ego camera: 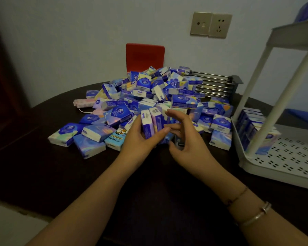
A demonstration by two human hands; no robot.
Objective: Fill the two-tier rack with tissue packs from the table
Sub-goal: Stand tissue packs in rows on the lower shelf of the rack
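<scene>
A few tissue packs were held upright, gripped by the left hand at the near edge of the heap on the dark table. The right hand was beside them, fingers loosely spread, grasping nothing. More packs stood in the white rack's lower tier, at right.

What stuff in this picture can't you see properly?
- Upper tier of the rack, head view: the top and right edges cut it off, so its contents are unseen.
- Lower tier: the right edge crops it; the total of the packs in the rack is unknown.
- Packs gripped by the left hand: how many is unclear, since the right hand covers some.
- Metal rack behind the pile: partly hidden by packs.
</scene>
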